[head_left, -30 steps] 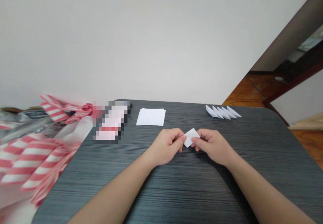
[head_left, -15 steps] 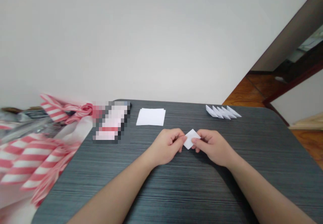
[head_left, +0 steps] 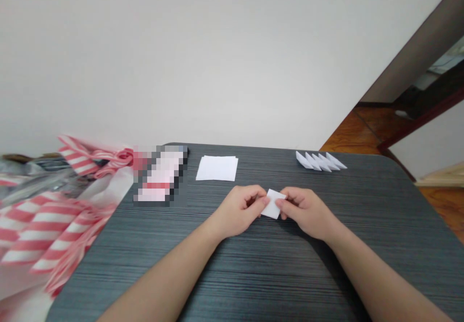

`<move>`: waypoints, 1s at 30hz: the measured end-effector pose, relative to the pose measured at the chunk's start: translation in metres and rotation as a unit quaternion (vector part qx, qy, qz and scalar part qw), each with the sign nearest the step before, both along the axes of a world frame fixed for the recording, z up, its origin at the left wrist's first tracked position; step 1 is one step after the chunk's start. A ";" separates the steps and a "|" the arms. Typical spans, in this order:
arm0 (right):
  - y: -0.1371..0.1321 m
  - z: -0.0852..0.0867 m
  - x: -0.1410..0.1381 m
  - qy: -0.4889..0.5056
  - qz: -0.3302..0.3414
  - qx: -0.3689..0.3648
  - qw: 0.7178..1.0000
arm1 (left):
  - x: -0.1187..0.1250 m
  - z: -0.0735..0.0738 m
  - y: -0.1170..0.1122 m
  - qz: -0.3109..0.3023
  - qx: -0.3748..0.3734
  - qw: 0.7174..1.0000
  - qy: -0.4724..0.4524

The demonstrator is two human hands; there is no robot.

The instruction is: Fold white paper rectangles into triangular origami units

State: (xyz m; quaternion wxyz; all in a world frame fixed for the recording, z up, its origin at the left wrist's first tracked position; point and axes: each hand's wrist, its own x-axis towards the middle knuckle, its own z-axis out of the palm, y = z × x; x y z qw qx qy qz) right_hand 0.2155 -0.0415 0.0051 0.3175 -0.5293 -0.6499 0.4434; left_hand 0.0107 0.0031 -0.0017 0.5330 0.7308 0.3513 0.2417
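A small white folded paper (head_left: 272, 208) is held between my two hands above the dark table (head_left: 239, 273). My left hand (head_left: 243, 211) pinches its left edge between thumb and fingers. On the other side, my right hand (head_left: 303, 212) grips it with the thumb pressed on its upper face. Behind my left hand lies a short stack of white paper sheets (head_left: 217, 168). Several pointed folded white paper pieces (head_left: 320, 161) rest in an overlapping row at the back right of the table.
A blurred-out pinkish item with dark edges (head_left: 159, 174) lies at the table's back left. Red-and-white striped bags (head_left: 47, 225) are heaped beside the left edge. A pale wall (head_left: 224, 61) rises behind the table, with wooden floor (head_left: 348, 131) at the right.
The small folded paper has turned between my fingers, from a diamond position to a more square-on tilt. My hands have stayed in nearly the same place.
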 end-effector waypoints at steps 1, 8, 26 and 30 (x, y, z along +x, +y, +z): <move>0.000 0.000 0.000 0.002 0.004 0.000 1.000 | 0.000 0.000 0.000 0.005 0.005 1.000 0.004; 0.000 0.002 -0.002 0.003 -0.006 -0.009 1.000 | 0.001 0.000 0.001 0.035 0.027 0.999 0.009; 0.003 -0.008 0.001 0.012 -0.036 0.073 0.997 | 0.002 -0.003 0.001 0.029 0.000 1.000 -0.003; 0.002 -0.011 0.000 0.026 -0.024 0.062 0.997 | 0.003 -0.004 0.001 0.031 -0.054 0.997 -0.035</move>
